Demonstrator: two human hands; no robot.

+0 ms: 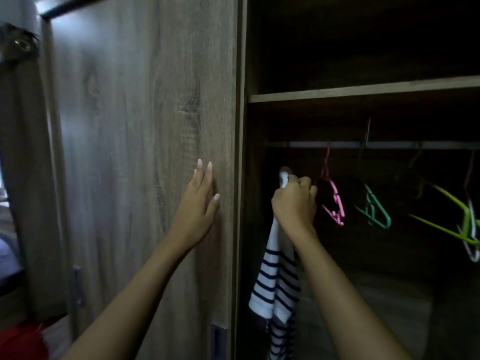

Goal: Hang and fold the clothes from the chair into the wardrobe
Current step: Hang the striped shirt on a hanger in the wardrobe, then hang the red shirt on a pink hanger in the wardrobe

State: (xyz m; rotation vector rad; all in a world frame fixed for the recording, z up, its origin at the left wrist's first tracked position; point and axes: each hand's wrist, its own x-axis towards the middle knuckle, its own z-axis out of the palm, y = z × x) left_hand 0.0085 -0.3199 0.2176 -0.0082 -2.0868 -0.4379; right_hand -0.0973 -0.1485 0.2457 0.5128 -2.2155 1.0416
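Observation:
My right hand (294, 203) is shut on the top of a white shirt with navy stripes (275, 284), which hangs down inside the open wardrobe. The hand is just below the metal rail (345, 145), left of a pink hanger (333, 196). Whether the shirt is on a hanger I cannot tell. My left hand (198, 203) lies flat and open against the wooden wardrobe door (145, 113), near its right edge.
A teal hanger (375, 210) and a green hanger (457, 216) hang on the rail further right. A shelf (363, 90) runs above the rail. The wardrobe interior is dark. Something red (20, 341) shows at the bottom left, and a curtain (23, 152) hangs at the left.

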